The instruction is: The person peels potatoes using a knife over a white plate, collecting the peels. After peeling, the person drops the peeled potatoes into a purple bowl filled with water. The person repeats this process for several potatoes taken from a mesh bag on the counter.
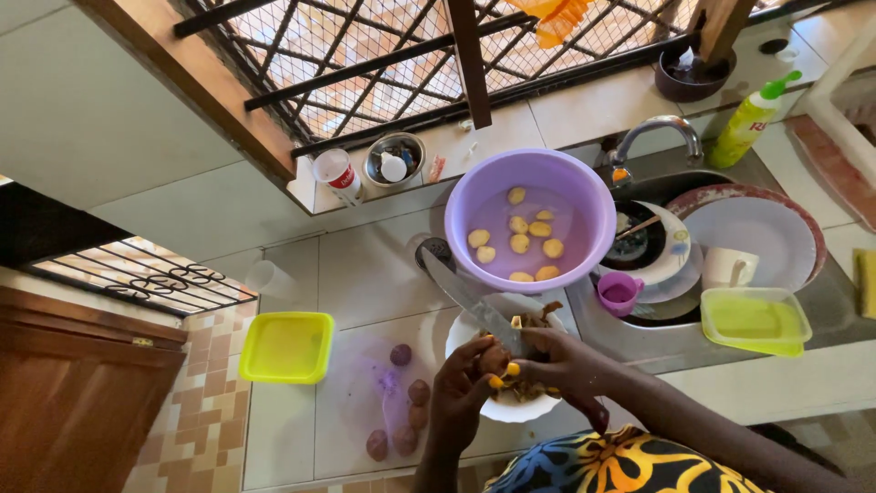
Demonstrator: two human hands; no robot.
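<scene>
We see the left hand [459,388] closed around a small brown-skinned potato [494,359], partly peeled, held over a white round plate [474,327] heaped with peelings [527,391]. The right hand [564,358] is clamped on the handle of a long steel-bladed kitchen knife [470,297], blade lying against the potato and pointing up-left. Just beyond the plate stands a round lilac plastic basin [584,187] of water holding peeled yellow potatoes [522,239]. Five unpeeled brown potatoes [402,411] lie on the tiled counter [365,265] left of the hands; a square yellow-green plastic lid [286,347] lies farther left.
</scene>
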